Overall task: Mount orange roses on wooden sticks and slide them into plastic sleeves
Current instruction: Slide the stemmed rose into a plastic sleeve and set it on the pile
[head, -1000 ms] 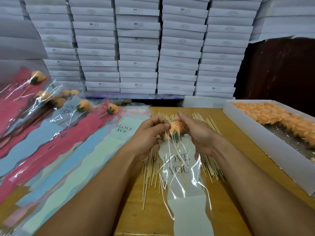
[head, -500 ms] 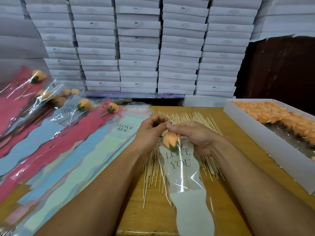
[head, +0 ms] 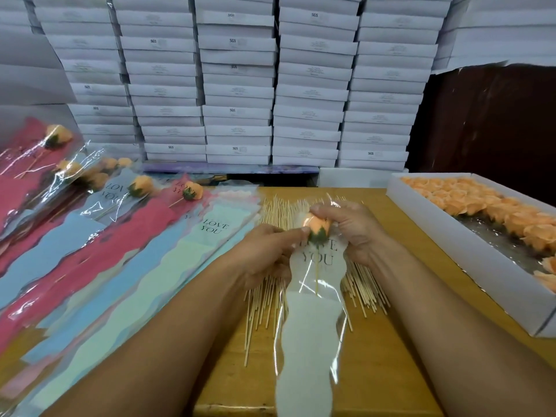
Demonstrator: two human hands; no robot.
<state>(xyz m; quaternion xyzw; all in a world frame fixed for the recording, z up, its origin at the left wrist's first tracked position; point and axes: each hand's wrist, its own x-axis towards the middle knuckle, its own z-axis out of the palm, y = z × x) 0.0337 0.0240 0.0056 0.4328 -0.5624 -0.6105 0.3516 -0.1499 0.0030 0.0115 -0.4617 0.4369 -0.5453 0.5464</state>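
Centrally, the orange rose point(head: 316, 225) is held inside the top of a clear plastic sleeve point(head: 313, 320): the sleeve beside the rose's green base is pinched by the left hand point(head: 270, 254), and its upper edge is gripped by the curled fingers of the right hand point(head: 352, 227). Its stick point(head: 316, 279) is seen through the film. Loose wooden sticks point(head: 264, 299) are spread beneath on the table point(head: 391, 356), and a white tray point(head: 469, 266) of roses is set to the right.

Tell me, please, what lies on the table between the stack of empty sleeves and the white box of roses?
In the head view, loose wooden sticks lie there, with the sleeve being filled on them.
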